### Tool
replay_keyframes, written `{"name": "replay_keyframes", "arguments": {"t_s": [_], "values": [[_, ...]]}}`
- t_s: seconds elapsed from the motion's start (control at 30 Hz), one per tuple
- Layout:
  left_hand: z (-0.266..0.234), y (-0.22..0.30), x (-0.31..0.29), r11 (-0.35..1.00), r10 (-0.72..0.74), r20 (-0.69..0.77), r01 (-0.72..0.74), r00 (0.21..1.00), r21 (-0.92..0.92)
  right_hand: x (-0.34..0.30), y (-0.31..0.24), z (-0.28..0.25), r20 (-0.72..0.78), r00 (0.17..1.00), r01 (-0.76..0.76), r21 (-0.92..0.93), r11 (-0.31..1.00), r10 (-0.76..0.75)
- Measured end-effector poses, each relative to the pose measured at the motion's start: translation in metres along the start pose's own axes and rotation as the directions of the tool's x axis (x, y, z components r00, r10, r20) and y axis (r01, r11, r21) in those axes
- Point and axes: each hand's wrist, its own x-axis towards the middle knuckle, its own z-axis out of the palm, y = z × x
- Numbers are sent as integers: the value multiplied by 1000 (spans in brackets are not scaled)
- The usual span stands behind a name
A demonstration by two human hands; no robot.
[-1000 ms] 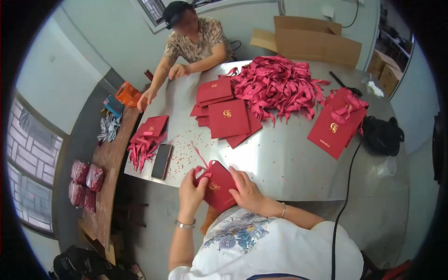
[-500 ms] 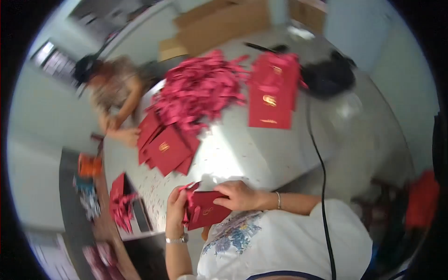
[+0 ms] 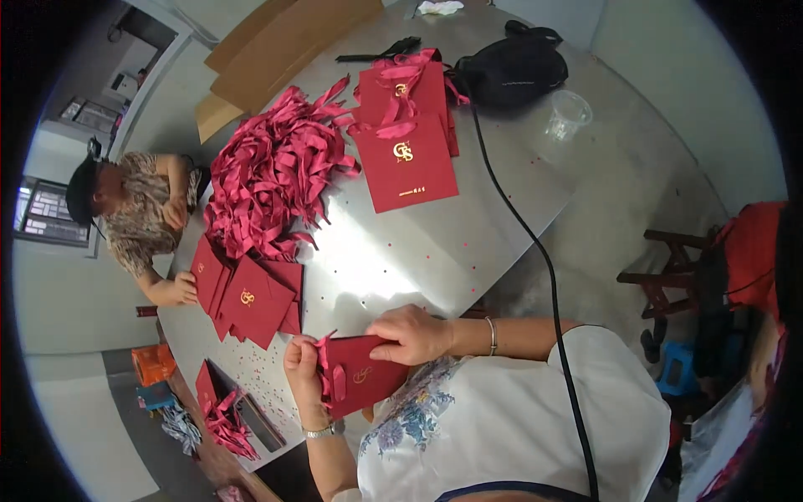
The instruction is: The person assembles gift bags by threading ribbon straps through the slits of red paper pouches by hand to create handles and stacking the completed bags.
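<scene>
A small red paper gift bag (image 3: pixel 361 385) with a gold emblem is held low in front of me, by the table's near edge. My left hand (image 3: pixel 304 368), closed in a pinch, grips the end where the pink-red ribbon handle (image 3: pixel 332 368) hangs over the bag's face. On the opposite side my right hand (image 3: pixel 414 336) is closed on the upper edge, thumb on the front and fingers behind. Flat red bags (image 3: pixel 255 301) lie in an overlapping stack beyond my left hand. Behind them rises a large heap of pink-red ribbons (image 3: pixel 276 171).
More red bags with ribbons (image 3: pixel 408 171) lie farther back, near a black bag (image 3: pixel 514 71) and a clear plastic cup (image 3: pixel 569 113). A black cable (image 3: pixel 535 238) hangs across the view. Across the table, a person (image 3: pixel 142 209) touches the stack. A stool (image 3: pixel 669 272) stands right.
The view has turned, shifting the table's things leftward in the picture. Between my hands the bag's mouth, with white showing before, now looks closed and flatter. Both hands keep hold of it.
</scene>
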Motion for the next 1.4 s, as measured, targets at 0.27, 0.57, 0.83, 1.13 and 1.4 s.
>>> {"name": "replay_keyframes", "arguments": {"t_s": [0.27,0.57,0.83,1.13,1.4], "values": [[23,-1,31,988,136,98,-128,986,-87,-14,3,-57,-219,954,-216,-38,976,203],[21,-38,31,944,126,15,-125,992,306,48,55,-106,-736,650,-718,-513,469,189],[23,-53,20,928,181,33,-181,983,324,75,83,-129,-614,762,-647,-714,267,204],[25,-53,15,910,189,16,-181,982,374,131,103,-161,-665,712,-695,-622,361,225],[8,-49,4,921,190,-71,-153,979,360,140,83,-168,-722,609,-209,-546,812,-328]]}}
